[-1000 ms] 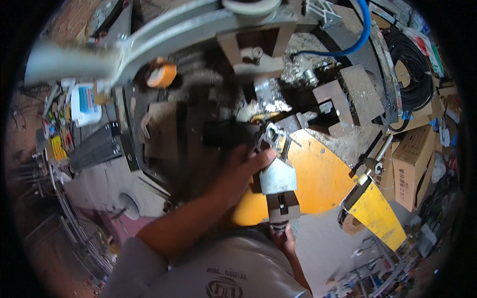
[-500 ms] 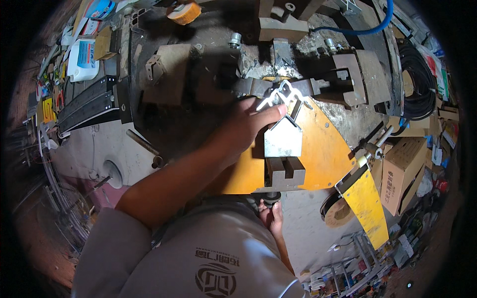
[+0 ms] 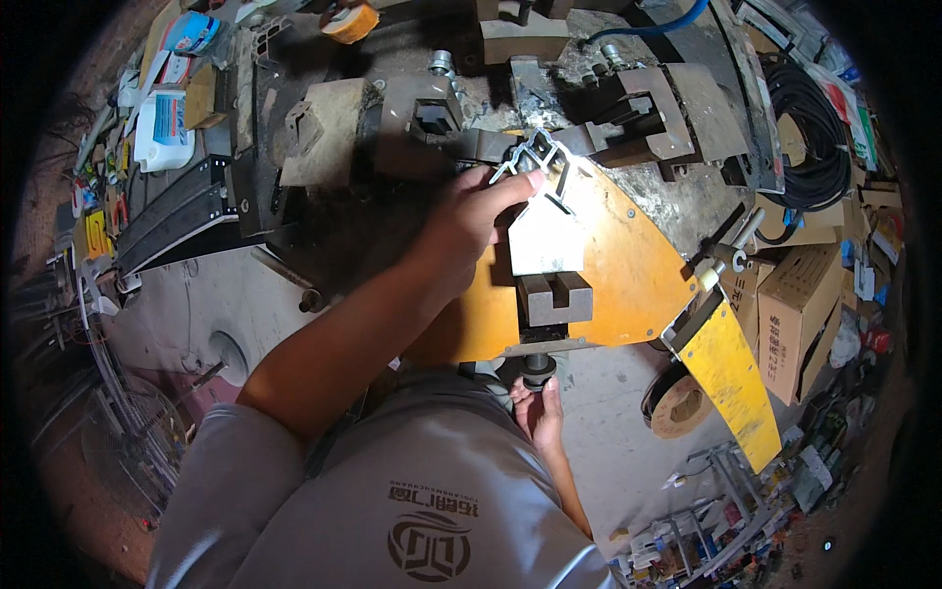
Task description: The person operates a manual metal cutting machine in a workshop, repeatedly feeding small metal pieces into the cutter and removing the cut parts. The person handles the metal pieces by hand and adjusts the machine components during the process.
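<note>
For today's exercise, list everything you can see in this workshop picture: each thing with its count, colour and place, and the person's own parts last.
Aluminium profile piece: one, silver, on the machine under the left fingers.
Metal block: one, pale grey, on the orange plate.
Orange plate: one, machine centre.
Slotted clamp block: one, dark grey, plate's near edge.
Knob: one, dark, below the plate.
Yellow guard: one, right.
Cardboard boxes: several, brown, right.
Cable coil: one, black, upper right.
Tape roll: one, orange, top.
White jug: one, upper left.
Left hand: on the profile.
Right hand: at the knob.
</note>
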`<state>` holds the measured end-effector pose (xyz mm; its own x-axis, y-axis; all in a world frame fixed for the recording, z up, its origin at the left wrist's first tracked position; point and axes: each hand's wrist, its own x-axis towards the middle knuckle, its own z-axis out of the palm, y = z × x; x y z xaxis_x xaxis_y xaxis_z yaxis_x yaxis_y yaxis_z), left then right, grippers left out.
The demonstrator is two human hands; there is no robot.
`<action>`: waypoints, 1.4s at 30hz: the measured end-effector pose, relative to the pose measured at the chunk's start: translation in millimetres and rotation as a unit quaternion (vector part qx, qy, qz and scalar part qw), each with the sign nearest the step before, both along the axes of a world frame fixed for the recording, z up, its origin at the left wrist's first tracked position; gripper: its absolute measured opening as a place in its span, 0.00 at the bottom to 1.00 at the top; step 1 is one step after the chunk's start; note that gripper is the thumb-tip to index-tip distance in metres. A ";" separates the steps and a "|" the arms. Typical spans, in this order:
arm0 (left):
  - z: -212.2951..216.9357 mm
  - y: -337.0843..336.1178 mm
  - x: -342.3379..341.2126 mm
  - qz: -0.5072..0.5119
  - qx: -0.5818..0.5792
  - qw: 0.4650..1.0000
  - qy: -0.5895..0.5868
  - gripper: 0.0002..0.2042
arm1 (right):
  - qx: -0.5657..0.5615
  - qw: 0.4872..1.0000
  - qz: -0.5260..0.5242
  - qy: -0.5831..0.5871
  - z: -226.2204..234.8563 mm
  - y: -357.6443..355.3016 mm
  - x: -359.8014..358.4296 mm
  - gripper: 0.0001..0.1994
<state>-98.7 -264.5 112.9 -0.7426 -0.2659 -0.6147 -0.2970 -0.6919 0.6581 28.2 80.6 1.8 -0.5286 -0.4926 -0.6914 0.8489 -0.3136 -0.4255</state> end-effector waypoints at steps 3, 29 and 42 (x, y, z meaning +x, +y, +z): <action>-7.3 0.8 0.6 0.011 -0.009 1.000 0.003 0.15 | 0.173 0.964 0.088 0.182 0.4 -2.6 4.7 0.19; 13.7 5.4 0.2 0.023 -0.021 0.999 -0.024 0.17 | 0.329 0.931 0.075 0.136 35.9 32.7 -40.7 0.17; 4.9 8.4 -3.2 0.043 -0.054 0.996 -0.052 0.17 | 0.357 0.816 0.117 0.440 104.9 -22.7 -130.8 0.06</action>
